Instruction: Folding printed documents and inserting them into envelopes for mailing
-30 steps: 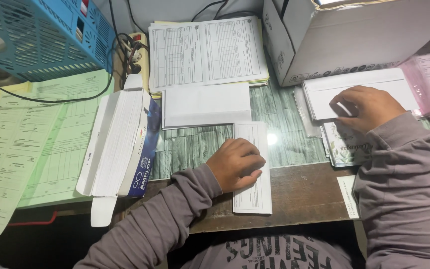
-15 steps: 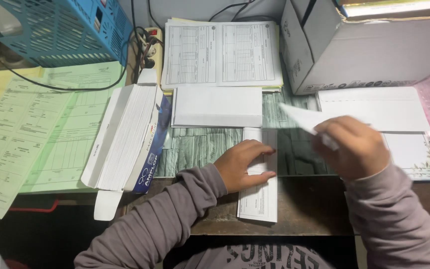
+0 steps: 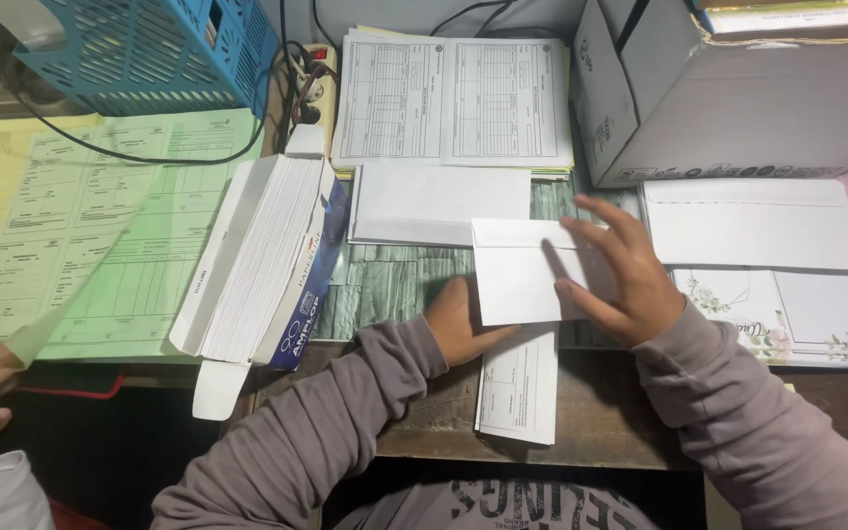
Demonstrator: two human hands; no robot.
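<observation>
Right hand (image 3: 625, 280): my fingers spread flat, pressing a white envelope (image 3: 522, 270) on the desk (image 3: 601, 402).
Left hand (image 3: 458, 324): fingers tucked under the envelope's lower edge; I cannot tell whether they pinch anything.
Slip (image 3: 517, 388): thin printed paper, folded narrow, lying under the envelope and overhanging the desk front.
Risk: smooth paper on a slick glass-like top; uneven pressure could skew the envelope or crease the slip.
Envelope box (image 3: 257, 260): open carton, dense white stack.

Single view only, head camera, looks steeply down from above wearer's chest onto desk (image 3: 601, 412). Faces forward toward cardboard box (image 3: 738, 98) and blue crate (image 3: 149, 49) at far edge. Near range; both forearms enter from bottom.
</observation>
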